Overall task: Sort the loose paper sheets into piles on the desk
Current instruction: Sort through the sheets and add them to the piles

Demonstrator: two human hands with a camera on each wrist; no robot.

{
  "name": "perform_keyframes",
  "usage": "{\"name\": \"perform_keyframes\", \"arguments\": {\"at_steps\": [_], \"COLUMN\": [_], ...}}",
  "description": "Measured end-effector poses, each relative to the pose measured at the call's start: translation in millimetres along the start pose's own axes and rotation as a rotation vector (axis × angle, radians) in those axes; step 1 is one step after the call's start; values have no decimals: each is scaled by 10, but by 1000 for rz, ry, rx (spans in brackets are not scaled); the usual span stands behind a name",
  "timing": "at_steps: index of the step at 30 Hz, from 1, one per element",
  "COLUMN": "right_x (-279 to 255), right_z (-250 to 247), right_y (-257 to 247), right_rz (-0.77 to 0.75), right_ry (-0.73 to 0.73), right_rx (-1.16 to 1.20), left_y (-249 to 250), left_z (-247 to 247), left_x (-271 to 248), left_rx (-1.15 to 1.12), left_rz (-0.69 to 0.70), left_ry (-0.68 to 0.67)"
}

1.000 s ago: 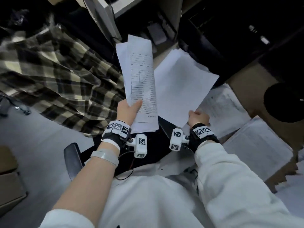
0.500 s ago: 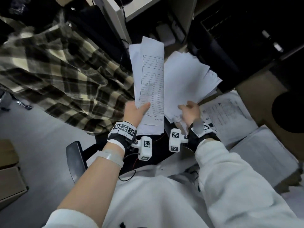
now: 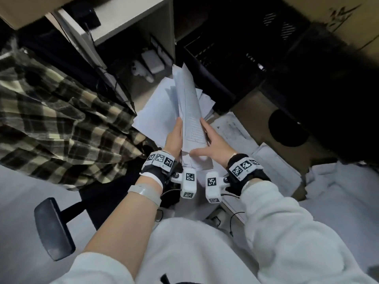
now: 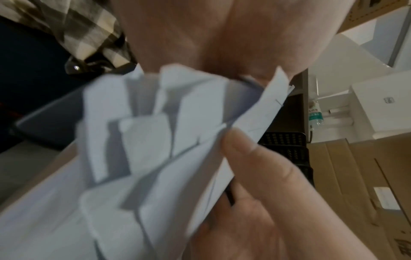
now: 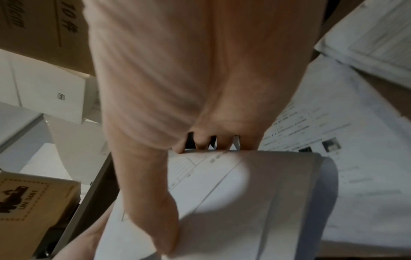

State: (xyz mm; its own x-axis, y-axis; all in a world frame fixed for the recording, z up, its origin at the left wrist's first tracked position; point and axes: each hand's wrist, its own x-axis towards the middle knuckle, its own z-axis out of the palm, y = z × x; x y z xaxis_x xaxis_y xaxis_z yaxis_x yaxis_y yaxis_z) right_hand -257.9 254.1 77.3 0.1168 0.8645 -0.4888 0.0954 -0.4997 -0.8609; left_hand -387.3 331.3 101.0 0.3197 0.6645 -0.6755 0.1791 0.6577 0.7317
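Both hands hold one bundle of paper sheets [image 3: 189, 111] upright and edge-on in front of me. My left hand [image 3: 175, 136] grips its left side near the bottom. My right hand [image 3: 209, 144] lies along the right side, fingers behind the sheets and thumb stretched across the lower edge. The left wrist view shows the fanned lower edges of the sheets [image 4: 144, 144] under my left palm [image 4: 200, 35], with a thumb [image 4: 251, 151] pressed on them. In the right wrist view my right hand [image 5: 166, 79] clasps a printed form [image 5: 233, 193]. More loose white sheets [image 3: 153, 115] lie behind the bundle.
Paper piles [image 3: 274, 173] and a printed sheet [image 3: 231, 128] lie on the desk to the right, more paper [image 3: 338, 193] beyond. A plaid shirt [image 3: 61, 124] hangs at left, a chair armrest [image 3: 53, 226] below it. A black mesh tray [image 3: 215, 64] and a dark round object [image 3: 287, 128] stand behind.
My right hand brought its sheets over to the ones in my left hand. The two lots now form one bundle, turned edge-on, and my hands are close together.
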Motion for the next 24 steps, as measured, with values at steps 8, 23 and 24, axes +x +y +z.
{"name": "perform_keyframes", "arguments": {"at_steps": [8,23,24], "right_x": [-631,-975,-986], "right_z": [-446,-725,-755], "right_y": [210,661,674], "right_rz": [-70,170,207], "right_ry": [5,814,884], "right_rx": [-94,261,256], "left_y": [-269,-566,-536], "left_z": [638,682,638], "left_x": [-359,-309,-274], "left_rx": [-18,130,110], "left_rz": [105,166,187], "left_ry": [-97,159,154]}}
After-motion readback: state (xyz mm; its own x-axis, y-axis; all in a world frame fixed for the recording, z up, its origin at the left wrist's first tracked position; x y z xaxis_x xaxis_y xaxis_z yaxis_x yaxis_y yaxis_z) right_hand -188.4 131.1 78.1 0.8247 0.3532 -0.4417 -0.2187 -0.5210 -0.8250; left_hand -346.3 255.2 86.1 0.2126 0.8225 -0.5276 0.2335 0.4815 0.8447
